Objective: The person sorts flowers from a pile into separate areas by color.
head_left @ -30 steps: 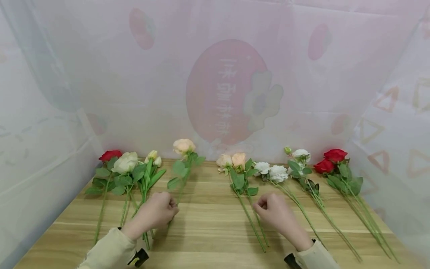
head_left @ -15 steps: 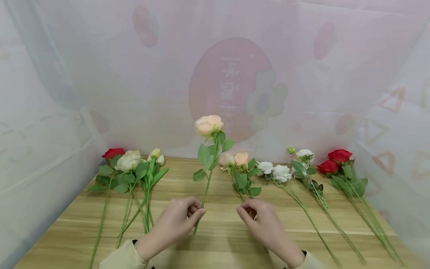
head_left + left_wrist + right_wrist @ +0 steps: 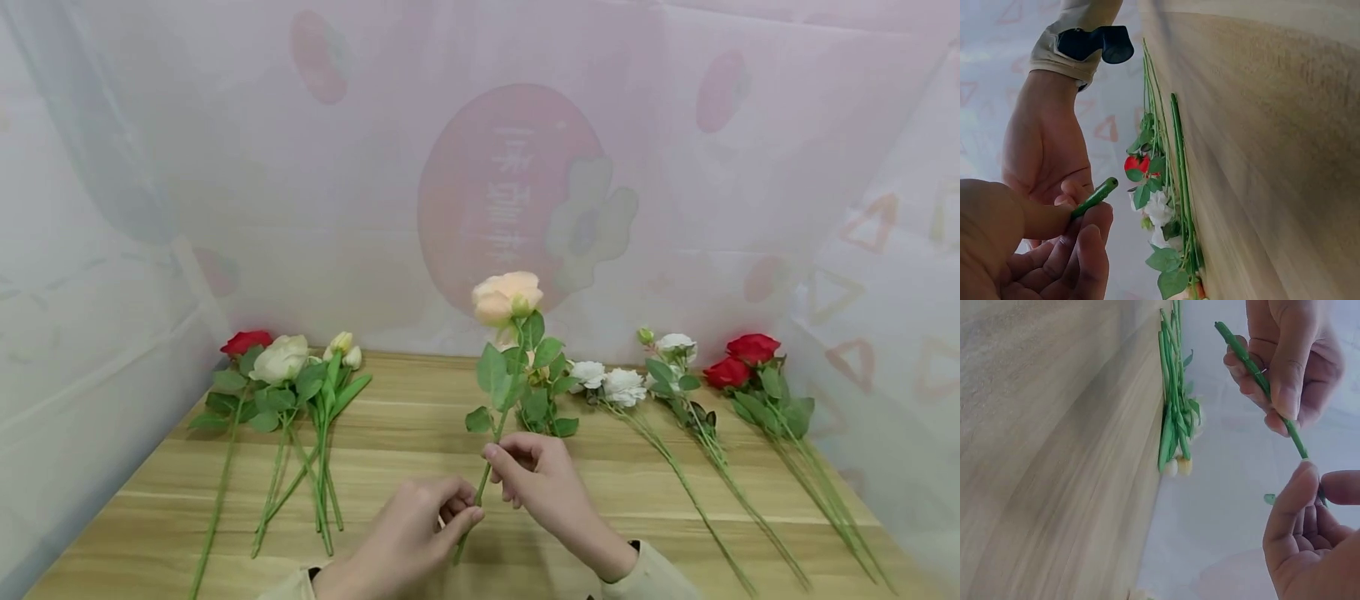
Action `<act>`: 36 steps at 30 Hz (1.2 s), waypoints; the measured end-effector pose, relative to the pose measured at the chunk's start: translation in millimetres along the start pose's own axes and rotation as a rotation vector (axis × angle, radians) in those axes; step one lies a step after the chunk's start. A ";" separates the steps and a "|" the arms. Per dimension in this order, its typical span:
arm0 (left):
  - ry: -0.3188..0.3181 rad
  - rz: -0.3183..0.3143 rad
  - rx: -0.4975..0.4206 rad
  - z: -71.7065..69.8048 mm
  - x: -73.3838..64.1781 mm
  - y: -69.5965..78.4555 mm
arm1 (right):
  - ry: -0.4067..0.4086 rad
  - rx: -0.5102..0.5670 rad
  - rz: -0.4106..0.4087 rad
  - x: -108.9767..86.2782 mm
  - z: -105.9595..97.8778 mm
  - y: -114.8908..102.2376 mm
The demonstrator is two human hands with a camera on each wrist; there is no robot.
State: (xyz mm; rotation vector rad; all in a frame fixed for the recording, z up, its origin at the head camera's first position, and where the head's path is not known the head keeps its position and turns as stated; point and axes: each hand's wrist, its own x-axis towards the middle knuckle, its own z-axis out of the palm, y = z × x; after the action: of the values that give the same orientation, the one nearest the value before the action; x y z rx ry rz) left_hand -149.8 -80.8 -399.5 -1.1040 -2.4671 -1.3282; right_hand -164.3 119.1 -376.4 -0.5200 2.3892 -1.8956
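Observation:
A peach rose [image 3: 508, 297] stands raised and slightly tilted at the middle of the head view, its leafy stem running down between both hands. My left hand [image 3: 420, 525] pinches the stem near its lower end between thumb and fingers; the cut end pokes out past the fingertips in the left wrist view. Higher on the same stem, my right hand [image 3: 543, 483] pinches it below the leaves with thumb and forefinger. In the right wrist view the green stem [image 3: 1250, 365] passes from the left hand [image 3: 1297, 362] to the right hand [image 3: 1310, 544]. Other peach roses lie behind, partly hidden.
At left on the wooden table [image 3: 405, 433] lie a red rose [image 3: 246, 342], a cream rose [image 3: 281, 360] and pale tulips [image 3: 341, 346]. White flowers [image 3: 624, 387] and red roses [image 3: 752, 347] lie at right. Printed cloth [image 3: 360, 183] encloses the back and sides.
The left hand has carried the peach rose from the left to the middle, lifting it. My right hand has moved left from the lying peach roses and taken hold of the stem.

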 end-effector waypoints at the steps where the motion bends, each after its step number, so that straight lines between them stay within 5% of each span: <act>1: -0.001 0.002 -0.001 0.0 -0.3 0.6 | 0.007 -0.017 -0.021 0.2 0.8 -0.6; 7: -0.070 -0.064 0.031 -2.9 -0.5 3.0 | 0.123 -0.273 -0.197 8.3 -6.2 -2.3; 11: -0.128 -0.124 0.040 -4.7 0.0 3.1 | 0.249 -0.492 -0.339 22.2 -25.1 1.0; 14: -0.129 -0.121 0.052 -4.8 0.4 2.4 | 0.298 -0.631 -0.371 31.9 -43.4 5.4; 21: -0.129 -0.107 0.059 -7.0 0.2 0.2 | 0.193 -0.788 -0.145 46.9 -75.5 21.4; 29: -0.176 -0.137 0.075 -9.2 1.6 -1.5 | 0.046 -0.820 0.105 54.2 -78.2 46.6; 36: -0.153 -0.118 0.093 -9.7 0.8 -2.7 | -0.060 -0.860 0.132 57.1 -71.8 63.2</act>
State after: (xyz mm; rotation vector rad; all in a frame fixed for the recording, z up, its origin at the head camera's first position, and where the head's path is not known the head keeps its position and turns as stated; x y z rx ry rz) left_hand -154.3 -88.7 -395.1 -1.0918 -2.7123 -1.1853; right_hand -250.0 182.1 -409.2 -0.4076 3.0064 -0.7082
